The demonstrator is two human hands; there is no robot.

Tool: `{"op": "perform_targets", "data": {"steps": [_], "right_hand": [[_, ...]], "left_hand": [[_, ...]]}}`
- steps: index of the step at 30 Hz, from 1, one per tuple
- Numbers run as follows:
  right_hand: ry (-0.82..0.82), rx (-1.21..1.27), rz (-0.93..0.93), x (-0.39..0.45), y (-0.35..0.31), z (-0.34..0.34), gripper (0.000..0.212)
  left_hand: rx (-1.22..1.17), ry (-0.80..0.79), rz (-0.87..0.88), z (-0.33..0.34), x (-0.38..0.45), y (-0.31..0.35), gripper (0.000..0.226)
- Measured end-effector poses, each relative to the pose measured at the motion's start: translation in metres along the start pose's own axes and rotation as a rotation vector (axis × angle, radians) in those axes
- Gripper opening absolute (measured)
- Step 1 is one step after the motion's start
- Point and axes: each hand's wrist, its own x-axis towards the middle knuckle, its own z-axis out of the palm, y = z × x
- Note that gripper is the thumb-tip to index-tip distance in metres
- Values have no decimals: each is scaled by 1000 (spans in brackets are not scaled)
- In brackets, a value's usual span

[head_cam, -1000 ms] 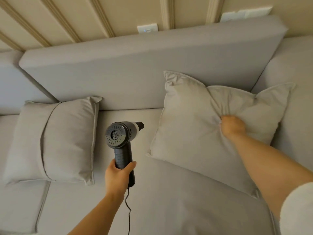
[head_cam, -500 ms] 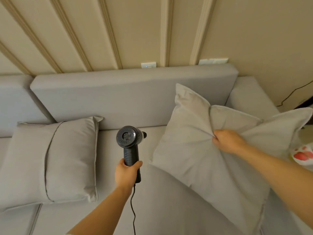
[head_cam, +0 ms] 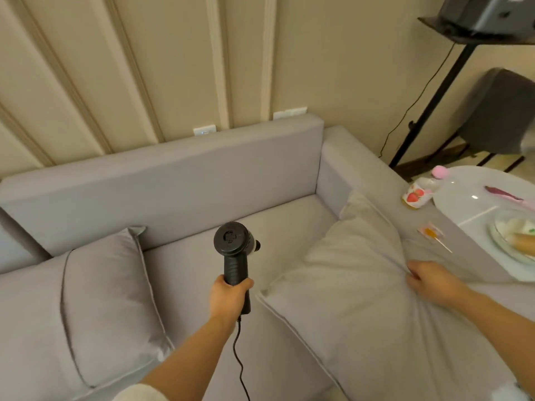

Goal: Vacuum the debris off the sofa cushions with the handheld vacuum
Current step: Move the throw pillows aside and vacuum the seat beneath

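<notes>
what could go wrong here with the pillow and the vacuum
1. The right hand grips the large grey throw pillow close to the sofa arm, where an orange lollipop and a strawberry-print pouch lie; dragging the pillow further could knock them off.
2. The black cord of the black handheld vacuum, gripped by the left hand, trails across the seat and may snag.

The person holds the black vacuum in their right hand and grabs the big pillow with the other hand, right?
Not quite. The head view shows the left hand gripping the black vacuum, and the right hand grabbing the big pillow.
</notes>
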Motion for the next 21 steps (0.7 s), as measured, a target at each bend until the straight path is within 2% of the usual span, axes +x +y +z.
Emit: {"op": "perform_targets", "data": {"steps": [6,11,14,19,21], "right_hand": [[-65,12,101,-44,35,36,36],[-47,5,123,-65,46,51,37],[15,17,118,-64,46,40,30],[132,23,20,-33,19,4,40],[142,26,-29,-11,2,-8,31]], "left_hand": [[93,-86,11,24,-17,-11,28],[118,-103,34,37,-26,-15,26],[119,-101,55,36,-31,-14,26],[104,-46,76,22,-25,1,28],[79,-16,74,16,-20,9,28]]}}
